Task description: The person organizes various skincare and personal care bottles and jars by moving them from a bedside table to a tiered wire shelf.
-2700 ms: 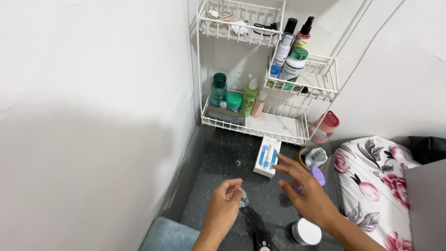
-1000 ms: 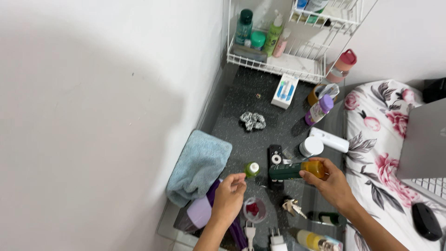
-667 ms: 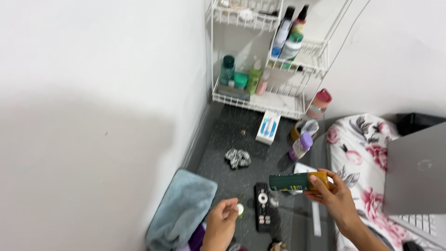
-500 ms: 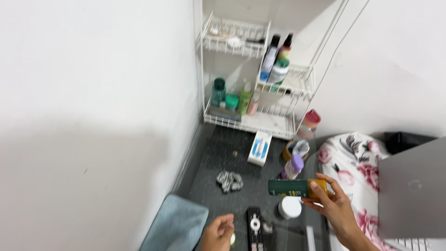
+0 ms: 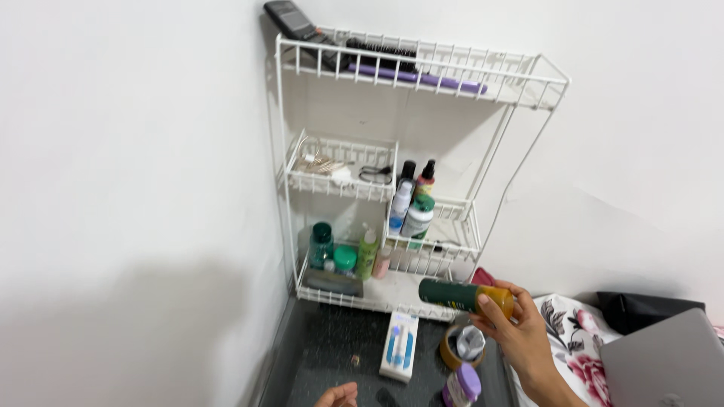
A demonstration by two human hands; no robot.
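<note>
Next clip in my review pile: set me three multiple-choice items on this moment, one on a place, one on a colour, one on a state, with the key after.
1. Where does the white box with blue pictures lie?
A. on the rack's top shelf
B. on the dark surface in front of the rack
C. on the flowered cloth

2. What colour is the long flat thing on the top shelf of the white wire rack?
A. purple
B. red
C. yellow

3. How is the bottle in the right hand held?
A. upright
B. upside down
C. on its side

Key: 1 B, it lies flat on the dark speckled surface just below the lowest shelf. 2 A, it shows purple through the wires. 3 C, its dark green body points left and its amber end lies under the fingers.
</note>
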